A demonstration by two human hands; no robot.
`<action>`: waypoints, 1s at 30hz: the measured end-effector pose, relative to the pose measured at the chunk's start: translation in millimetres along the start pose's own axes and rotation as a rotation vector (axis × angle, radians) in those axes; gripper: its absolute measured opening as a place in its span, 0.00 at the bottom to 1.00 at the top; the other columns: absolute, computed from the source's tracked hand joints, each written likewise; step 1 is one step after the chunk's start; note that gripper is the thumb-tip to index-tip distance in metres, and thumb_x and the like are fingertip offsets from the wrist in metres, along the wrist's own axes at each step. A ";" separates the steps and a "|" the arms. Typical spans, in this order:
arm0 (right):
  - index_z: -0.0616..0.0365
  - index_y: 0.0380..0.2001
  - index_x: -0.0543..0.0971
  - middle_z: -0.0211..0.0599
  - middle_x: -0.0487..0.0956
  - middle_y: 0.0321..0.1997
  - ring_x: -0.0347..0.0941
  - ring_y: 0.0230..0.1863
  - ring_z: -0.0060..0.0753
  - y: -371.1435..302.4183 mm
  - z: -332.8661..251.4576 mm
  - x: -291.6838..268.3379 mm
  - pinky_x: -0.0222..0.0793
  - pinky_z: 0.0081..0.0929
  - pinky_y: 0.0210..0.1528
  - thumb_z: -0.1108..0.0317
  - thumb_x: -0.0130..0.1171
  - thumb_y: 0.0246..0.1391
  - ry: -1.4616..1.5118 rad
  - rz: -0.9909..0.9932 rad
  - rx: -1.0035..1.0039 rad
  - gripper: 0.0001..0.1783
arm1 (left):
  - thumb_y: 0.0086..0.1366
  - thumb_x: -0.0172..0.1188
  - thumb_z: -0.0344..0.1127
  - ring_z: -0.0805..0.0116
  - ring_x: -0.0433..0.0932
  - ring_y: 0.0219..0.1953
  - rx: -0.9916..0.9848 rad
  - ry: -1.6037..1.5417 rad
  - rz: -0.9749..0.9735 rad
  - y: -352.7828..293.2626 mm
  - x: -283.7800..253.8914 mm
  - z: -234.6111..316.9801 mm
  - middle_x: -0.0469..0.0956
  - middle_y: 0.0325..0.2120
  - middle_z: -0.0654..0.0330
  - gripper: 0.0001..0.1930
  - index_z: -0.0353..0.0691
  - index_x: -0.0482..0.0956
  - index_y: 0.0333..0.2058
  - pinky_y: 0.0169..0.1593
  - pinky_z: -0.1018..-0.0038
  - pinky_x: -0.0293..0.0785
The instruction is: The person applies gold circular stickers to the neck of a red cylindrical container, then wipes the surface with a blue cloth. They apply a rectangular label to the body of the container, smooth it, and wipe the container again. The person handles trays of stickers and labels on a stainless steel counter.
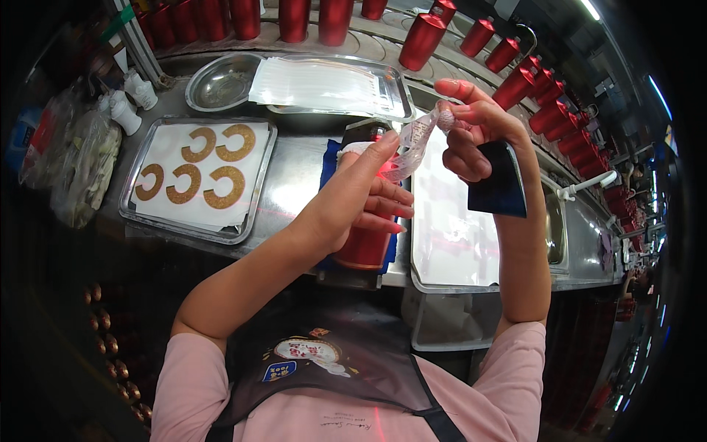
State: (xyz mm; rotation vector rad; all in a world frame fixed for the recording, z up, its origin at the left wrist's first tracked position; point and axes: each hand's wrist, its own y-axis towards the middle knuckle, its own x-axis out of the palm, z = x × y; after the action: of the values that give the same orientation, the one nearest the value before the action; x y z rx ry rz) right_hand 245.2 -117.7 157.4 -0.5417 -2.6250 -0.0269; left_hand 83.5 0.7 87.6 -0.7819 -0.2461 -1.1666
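Hands [495,124]: right [495,124] pinches crinkled translucent film [420,140]; left [352,188], grip unclear, overlies smooth red cylinder [362,249].

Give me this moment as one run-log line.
right fingers: pinching translucent film; left fingers: over red bottle; dark blue piece: by right fingers; gold C-shapes: in tray

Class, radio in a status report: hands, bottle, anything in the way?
Right hand pinching clear film, dark card at lower fingers. Left hand over red bottle, partly hiding it.
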 end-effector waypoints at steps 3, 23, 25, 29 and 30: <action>0.67 0.57 0.72 0.32 0.76 0.23 0.62 0.11 0.17 2.6 3.8 4.0 0.56 0.18 0.16 0.74 0.54 0.59 -0.060 0.046 -0.002 0.23 | 0.75 0.51 0.51 0.60 0.83 0.38 0.018 -0.210 -0.109 -2.8 -5.6 -6.2 0.79 0.40 0.49 0.27 0.36 0.61 0.59 0.44 0.63 0.84; 0.66 0.56 0.73 0.32 0.80 0.29 0.63 0.12 0.14 -3.9 9.5 -3.2 0.58 0.15 0.17 0.72 0.55 0.58 -0.003 0.017 -0.044 0.22 | 0.72 0.56 0.39 0.61 0.82 0.44 0.014 -0.391 -0.047 -2.9 -5.1 -13.7 0.80 0.41 0.50 0.16 0.36 0.71 0.52 0.49 0.61 0.83; 0.65 0.56 0.73 0.33 0.80 0.30 0.62 0.12 0.14 -5.2 10.9 -7.7 0.58 0.15 0.17 0.72 0.56 0.58 -0.024 0.032 -0.045 0.22 | 0.70 0.58 0.35 0.65 0.82 0.42 0.052 -0.363 -0.016 -4.7 -7.7 -13.5 0.80 0.40 0.53 0.13 0.34 0.74 0.48 0.47 0.63 0.83; 0.65 0.56 0.74 0.34 0.81 0.30 0.63 0.12 0.14 -2.1 14.9 -22.0 0.58 0.14 0.18 0.73 0.57 0.56 -0.033 0.052 -0.072 0.23 | 0.68 0.60 0.30 0.71 0.82 0.38 0.154 -0.214 0.088 -8.6 -18.8 -4.3 0.80 0.38 0.57 0.11 0.34 0.74 0.47 0.43 0.66 0.84; 0.65 0.55 0.74 0.34 0.81 0.30 0.63 0.12 0.14 0.2 15.6 -25.1 0.59 0.14 0.18 0.73 0.57 0.55 -0.045 0.071 -0.072 0.23 | 0.67 0.61 0.30 0.71 0.82 0.37 0.189 -0.158 0.145 -7.3 -20.2 0.6 0.80 0.37 0.58 0.13 0.34 0.73 0.48 0.42 0.66 0.85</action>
State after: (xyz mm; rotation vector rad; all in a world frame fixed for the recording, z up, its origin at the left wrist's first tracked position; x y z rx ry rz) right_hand 259.0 -125.1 132.4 -0.6680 -2.6551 -0.0882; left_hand 69.0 14.6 79.9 -0.7131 -0.4184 -0.9311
